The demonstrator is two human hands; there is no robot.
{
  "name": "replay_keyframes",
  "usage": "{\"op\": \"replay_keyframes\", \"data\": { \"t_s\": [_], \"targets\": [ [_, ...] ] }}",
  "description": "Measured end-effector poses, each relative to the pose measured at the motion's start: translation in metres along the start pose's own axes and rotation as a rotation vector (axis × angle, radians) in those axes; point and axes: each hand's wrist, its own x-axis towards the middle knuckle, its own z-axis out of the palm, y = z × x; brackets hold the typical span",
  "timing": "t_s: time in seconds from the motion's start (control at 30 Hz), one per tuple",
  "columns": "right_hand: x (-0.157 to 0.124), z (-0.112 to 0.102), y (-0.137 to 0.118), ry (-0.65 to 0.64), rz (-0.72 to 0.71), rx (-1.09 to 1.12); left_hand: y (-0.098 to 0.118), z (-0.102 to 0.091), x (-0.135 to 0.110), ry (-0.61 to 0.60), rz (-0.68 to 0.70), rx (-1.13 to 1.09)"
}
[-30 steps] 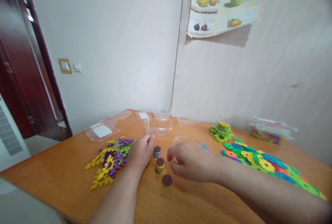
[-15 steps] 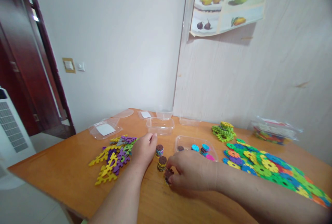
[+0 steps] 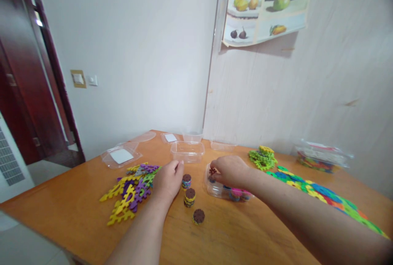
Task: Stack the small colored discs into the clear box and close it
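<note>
a brown disc [image 3: 212,171] sits between thumb and finger of the right hand [image 3: 231,171], at the left end of the clear tub [image 3: 215,191]; clamped, i cannot tell. the farther left hand [image 3: 167,180] curls beside brown-topped stacks [image 3: 190,198], grip hidden.

Near middle: bare surface [image 3: 242,238], passable right of the three stacks [image 3: 189,198].
Left: left hand [image 3: 168,180] and left forearm [image 3: 147,226] bar stacks from jagged pile [image 3: 132,195].
Right: right forearm [image 3: 285,201] blocks reach to discs [image 3: 322,190].
Tub [image 3: 215,192]: right hand [image 3: 231,171] crowds its far side.
Far: box [image 3: 187,156] beyond stacks.
</note>
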Motion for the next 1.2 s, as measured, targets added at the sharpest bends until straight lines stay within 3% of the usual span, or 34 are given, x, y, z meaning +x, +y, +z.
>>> {"op": "replay_keyframes", "data": {
  "t_s": [0.43,0.63,0.73,0.87,1.0,1.2],
  "targets": [
    [-0.015,-0.005,0.001,0.038,0.038,0.025,-0.002,0.001,0.0,0.002,0.013,-0.011],
    [-0.057,-0.019,-0.028,0.094,-0.165,0.29,-0.002,0.003,0.001,-0.009,0.012,-0.005],
    [-0.069,-0.016,-0.047,0.023,-0.245,0.331,-0.002,0.002,0.001,-0.021,-0.001,-0.009],
    [-0.067,-0.002,-0.061,-0.064,-0.23,0.265,0.0,0.0,0.0,-0.027,-0.013,-0.02],
    [-0.064,0.005,-0.063,-0.061,-0.224,0.309,0.0,-0.001,0.0,-0.016,-0.008,-0.019],
    [-0.055,-0.013,-0.041,0.053,-0.176,0.384,-0.002,0.002,0.001,0.002,0.013,-0.01]
  ]
}}
